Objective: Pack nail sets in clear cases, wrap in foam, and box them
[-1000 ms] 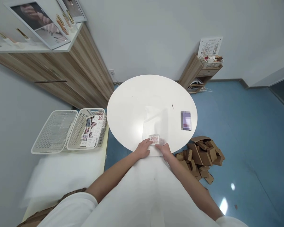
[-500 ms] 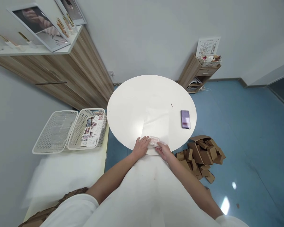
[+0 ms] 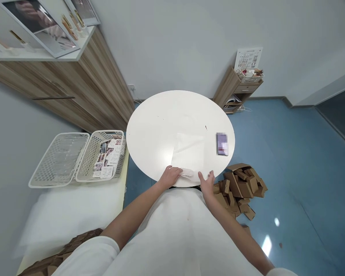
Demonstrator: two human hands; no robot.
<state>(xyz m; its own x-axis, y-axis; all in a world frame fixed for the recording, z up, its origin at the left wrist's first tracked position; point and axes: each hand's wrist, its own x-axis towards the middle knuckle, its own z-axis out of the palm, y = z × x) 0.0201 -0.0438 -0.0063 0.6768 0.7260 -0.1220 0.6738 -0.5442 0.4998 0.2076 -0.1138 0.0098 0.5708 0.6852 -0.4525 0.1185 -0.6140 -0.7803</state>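
Observation:
A small flat packet (image 3: 186, 173), whitish with a faint pink tint, lies at the near edge of the white oval table. My left hand (image 3: 170, 177) is closed on its left end, with the fingertips over it. What the packet contains is too blurred to make out. Under and beyond it spreads a thin white sheet (image 3: 189, 147) with a crease across it. Right of the packet, my right hand (image 3: 207, 184) is open at the table edge, thumb and fingers apart, holding nothing.
On the table's right lies a purple pixelated item (image 3: 222, 144). Left of the table, a white basket (image 3: 86, 177) holds printed cards, and another basket (image 3: 53, 163) holds clear packaging. Brown cardboard boxes (image 3: 244, 188) are heaped on the floor at right. A wooden cabinet (image 3: 103, 88) stands behind left.
My right hand has let go of the packet's right end, moved right and opened. My left hand stays on the packet, whose pink face now looks paler. The whole view has shifted slightly.

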